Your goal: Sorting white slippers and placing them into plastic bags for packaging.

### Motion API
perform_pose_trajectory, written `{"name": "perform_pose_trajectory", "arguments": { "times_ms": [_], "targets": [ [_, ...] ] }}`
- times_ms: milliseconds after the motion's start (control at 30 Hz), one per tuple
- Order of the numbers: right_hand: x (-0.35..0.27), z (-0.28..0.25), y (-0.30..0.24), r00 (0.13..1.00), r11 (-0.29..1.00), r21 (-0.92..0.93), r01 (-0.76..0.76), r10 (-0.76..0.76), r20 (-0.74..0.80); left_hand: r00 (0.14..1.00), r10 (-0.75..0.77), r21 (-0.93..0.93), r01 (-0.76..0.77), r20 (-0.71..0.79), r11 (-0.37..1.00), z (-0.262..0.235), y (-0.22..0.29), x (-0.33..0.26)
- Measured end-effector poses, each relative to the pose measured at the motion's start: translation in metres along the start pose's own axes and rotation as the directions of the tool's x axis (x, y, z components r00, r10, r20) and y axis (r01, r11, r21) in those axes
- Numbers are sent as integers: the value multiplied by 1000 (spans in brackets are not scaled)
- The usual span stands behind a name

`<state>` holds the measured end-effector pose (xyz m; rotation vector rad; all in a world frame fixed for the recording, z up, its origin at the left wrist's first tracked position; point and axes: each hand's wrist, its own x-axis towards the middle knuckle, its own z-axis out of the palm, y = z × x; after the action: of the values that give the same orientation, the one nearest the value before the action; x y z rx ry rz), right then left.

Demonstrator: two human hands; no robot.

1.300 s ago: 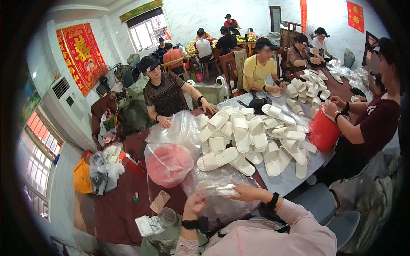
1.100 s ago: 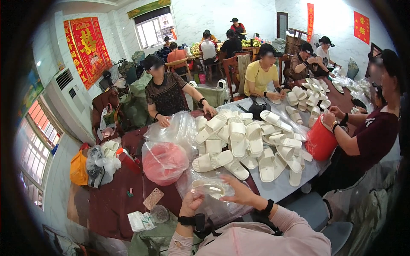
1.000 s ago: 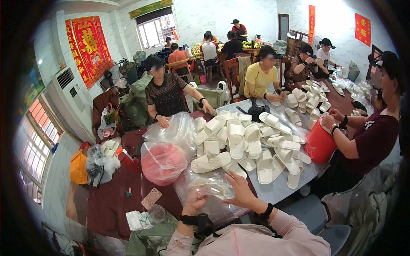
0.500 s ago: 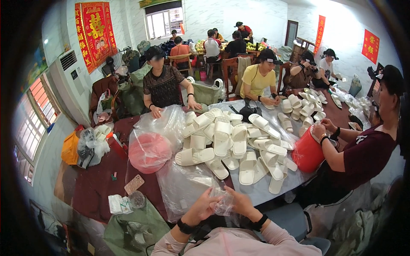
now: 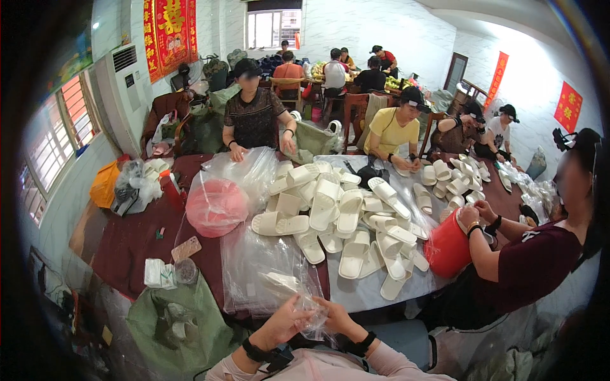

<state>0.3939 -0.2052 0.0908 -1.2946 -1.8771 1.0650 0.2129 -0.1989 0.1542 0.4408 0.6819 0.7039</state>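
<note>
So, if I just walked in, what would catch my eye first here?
Probably the heap of white slippers on the table, mid-picture. Left of it sits a round pink thing under clear plastic, right of it a red bucket-like thing. At lower middle, the left hand and right hand hold a clear bag.

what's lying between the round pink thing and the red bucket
In the head view, a heap of white slippers fills most of the stretch from the round pink thing to the red bucket, with clear plastic at the pink end.
</note>
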Motion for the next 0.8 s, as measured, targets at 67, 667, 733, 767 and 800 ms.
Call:
{"name": "perform_pose_trajectory", "arguments": {
  "times_ms": [67,667,733,767,800],
  "targets": [
    [-3,2,-2,1000,1000,-5,-24,24,19,1000,-10,-3,10,5,1000,-8,-4,-1],
    [41,65,-31,997,998,5,69,-69,-39,966,172,-7,-177,-193,984,-109,30,-84],
    [46,86,-38,990,989,-36,143,-143,-5,946,162,-24,-176,-281,984,-128,27,-103],
    [51,93,-41,995,990,-108,92,-86,53,945,151,-60,-176,-291,983,-136,26,-109],
    [54,101,-48,993,982,-184,47,-25,119,941,140,-105,-180,-307,978,-149,20,-116]
  ]
}}
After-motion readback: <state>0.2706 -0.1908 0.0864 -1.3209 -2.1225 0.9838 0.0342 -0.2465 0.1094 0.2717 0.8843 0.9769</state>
